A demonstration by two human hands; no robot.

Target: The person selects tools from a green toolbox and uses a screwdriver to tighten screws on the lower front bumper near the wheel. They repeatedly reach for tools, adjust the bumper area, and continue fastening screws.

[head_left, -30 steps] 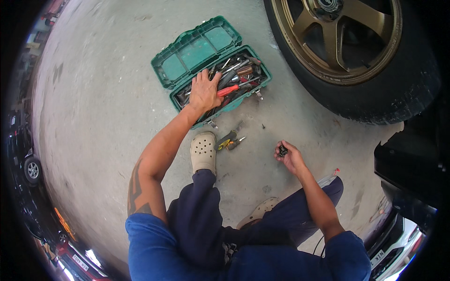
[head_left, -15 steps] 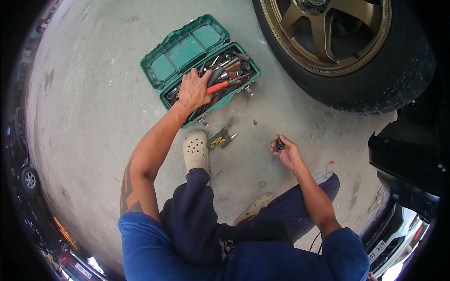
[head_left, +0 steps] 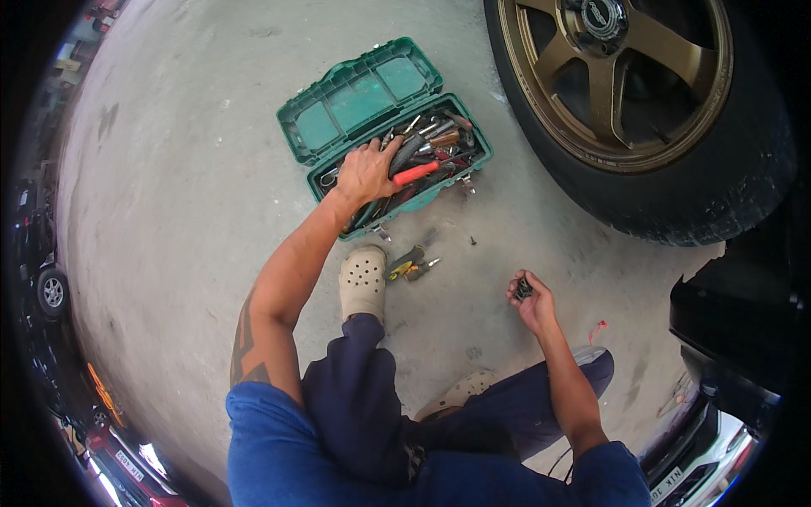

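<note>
Left hand (head_left: 365, 171) reaching into an open green plastic toolbox (head_left: 384, 135) on the concrete floor (head_left: 186, 211), fingers (head_left: 390, 150) spread and resting on the jumbled tools. A red-handled tool (head_left: 416, 174) lies just to the right of the fingertips, its long axis running left-right and slightly upward, handle end nearest the hand. Right hand (head_left: 532, 302), well apart, cups a small dark part (head_left: 524, 289) in curled fingers. Yellow-handled pliers (head_left: 407, 262) lie beside a beige perforated clog (head_left: 362, 279). A bronze-spoked car wheel (head_left: 625, 76) stands behind.
</note>
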